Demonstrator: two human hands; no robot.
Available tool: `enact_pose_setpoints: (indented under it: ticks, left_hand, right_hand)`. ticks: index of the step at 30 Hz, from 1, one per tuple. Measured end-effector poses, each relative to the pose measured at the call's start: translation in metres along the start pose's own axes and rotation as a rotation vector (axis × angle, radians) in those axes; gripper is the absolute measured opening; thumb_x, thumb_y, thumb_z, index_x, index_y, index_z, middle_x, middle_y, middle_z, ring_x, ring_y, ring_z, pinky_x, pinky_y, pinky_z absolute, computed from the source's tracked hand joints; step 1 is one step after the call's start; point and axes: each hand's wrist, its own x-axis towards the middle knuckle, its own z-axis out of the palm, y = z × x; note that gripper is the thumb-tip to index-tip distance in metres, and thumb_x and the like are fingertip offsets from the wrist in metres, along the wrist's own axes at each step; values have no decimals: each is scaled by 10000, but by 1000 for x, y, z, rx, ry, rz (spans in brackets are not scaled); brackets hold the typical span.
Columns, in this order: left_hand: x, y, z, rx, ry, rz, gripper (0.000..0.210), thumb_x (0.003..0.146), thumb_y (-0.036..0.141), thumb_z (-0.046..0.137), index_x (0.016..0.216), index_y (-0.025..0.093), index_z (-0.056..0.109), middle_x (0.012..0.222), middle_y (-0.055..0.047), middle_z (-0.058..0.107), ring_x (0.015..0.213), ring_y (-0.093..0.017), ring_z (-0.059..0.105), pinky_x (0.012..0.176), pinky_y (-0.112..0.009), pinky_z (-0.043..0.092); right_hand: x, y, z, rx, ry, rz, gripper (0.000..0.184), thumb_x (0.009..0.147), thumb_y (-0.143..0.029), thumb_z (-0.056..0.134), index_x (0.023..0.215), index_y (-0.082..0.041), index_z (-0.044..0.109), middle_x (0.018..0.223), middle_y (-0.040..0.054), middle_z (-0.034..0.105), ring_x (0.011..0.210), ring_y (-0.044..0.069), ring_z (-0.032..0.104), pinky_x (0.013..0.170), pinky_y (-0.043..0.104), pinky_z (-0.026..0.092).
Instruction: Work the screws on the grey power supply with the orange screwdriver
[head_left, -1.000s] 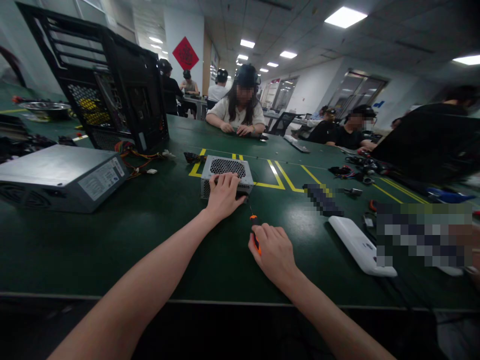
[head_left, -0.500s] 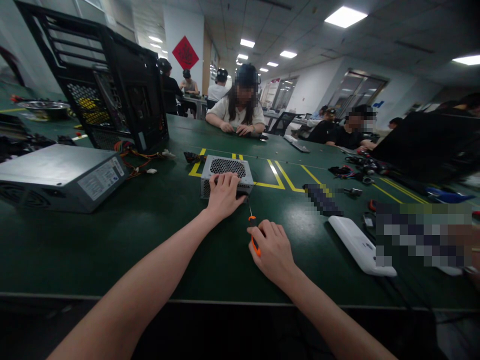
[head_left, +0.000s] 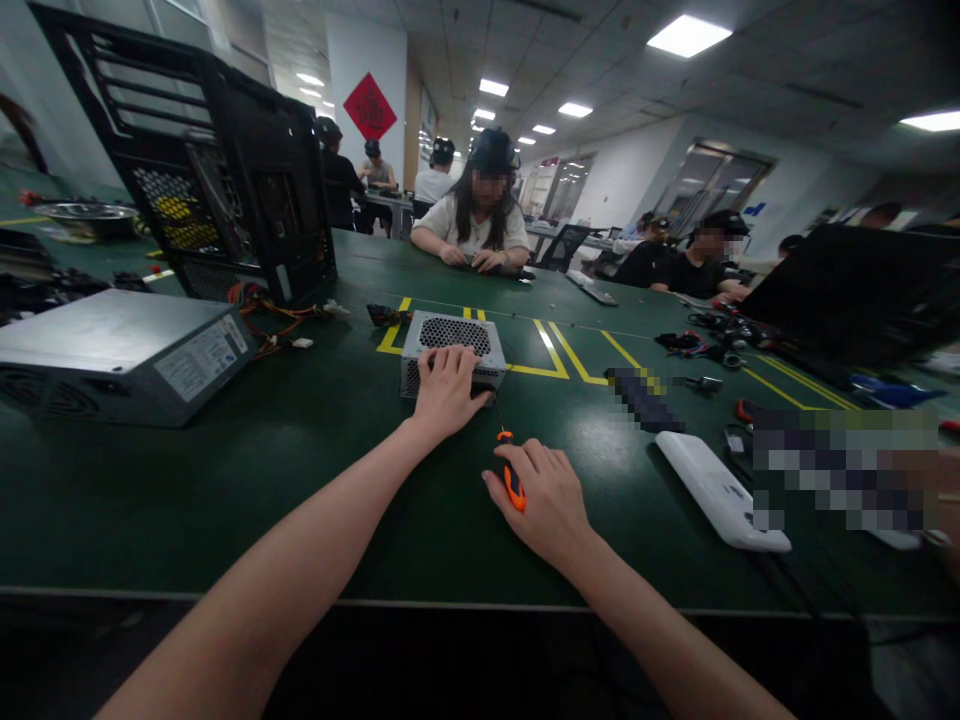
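Note:
A small grey metal power supply [head_left: 456,328] with a honeycomb-vented top stands on the green table in front of me. My left hand [head_left: 446,390] grips its near side, fingers bent over the top edge and thumb stretched toward the near right corner. An orange-and-black screwdriver [head_left: 514,487] rests in my right hand [head_left: 549,492], its fingers curled over the handle while the thumb sticks out to the left, off it. The shaft points away from me to the near right corner of the power supply. Where the tip meets the metal is too small to make out.
Left stands a larger power supply [head_left: 120,340], with a black computer case [head_left: 217,160] behind it. To the right lie a white power bank-like slab [head_left: 716,490], a pixelated dark object [head_left: 645,398] and tangled cables [head_left: 697,342]. Across the table sits a person [head_left: 480,210].
My right thumb has moved off the screwdriver handle, out to the left, showing more of the orange grip. My left hand and the power supply have stayed put.

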Motion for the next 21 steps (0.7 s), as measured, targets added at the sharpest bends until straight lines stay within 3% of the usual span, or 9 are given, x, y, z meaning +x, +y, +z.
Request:
enact_pose_setpoints:
  ticks: [3, 7, 13, 18, 21]
  left_hand:
    - [0, 0, 0, 0, -4, -5, 441, 703, 357, 617, 1067, 185, 437, 1160, -97, 480, 1104, -265, 388, 964, -452, 200]
    - [1, 0, -1, -8, -5, -9, 449, 700, 358, 616, 1072, 190, 428, 1156, -98, 476, 1106, -268, 386, 963, -450, 203]
    - [1, 0, 0, -8, 1, -11, 446, 698, 356, 617, 1068, 197, 425, 1146, -94, 481, 1102, -266, 388, 956, -448, 206]
    - [1, 0, 1, -25, -2, -21, 451, 695, 355, 619, 1069, 197, 420, 1149, -91, 473, 1112, -266, 377, 963, -452, 197]
    - [1, 0, -1, -21, 2, -13, 448, 693, 349, 622, 1063, 195, 421, 1148, -90, 478, 1107, -263, 381, 965, -452, 197]
  right_hand:
    - [0, 0, 2, 28, 45, 2, 227, 839, -269, 449, 990, -114, 515, 819, 66, 584, 689, 154, 522, 669, 288, 357]
    - [0, 0, -1, -34, 19, -23, 131, 798, -157, 459, 894, -153, 549, 777, 47, 542, 716, 162, 502, 664, 287, 348]
    - [1, 0, 0, 37, 5, -12, 245, 824, -321, 476, 988, -144, 524, 836, 62, 548, 725, 165, 499, 680, 298, 373]
    - [0, 1, 1, -20, 13, -32, 157, 811, -194, 450, 925, -144, 546, 785, 53, 536, 693, 161, 484, 651, 290, 360]
    - [0, 1, -1, -44, -10, -54, 153, 808, -214, 464, 899, -178, 581, 789, 52, 516, 729, 167, 485, 663, 293, 349]
